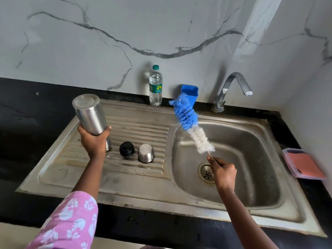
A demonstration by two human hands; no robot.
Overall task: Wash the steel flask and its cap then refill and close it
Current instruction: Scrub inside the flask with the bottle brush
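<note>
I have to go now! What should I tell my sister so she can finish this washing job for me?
Left hand: holds the flask, upside down, over the drainboard.
Right hand: holds the bottle brush by its handle, bristles up, over the basin.
Black stopper and steel cup sit on the drainboard, side by side.
Tap is off; water bottle stands by the wall.
Done: flask opened.
Left: scrub and rinse flask and caps, refill, close.
</note>
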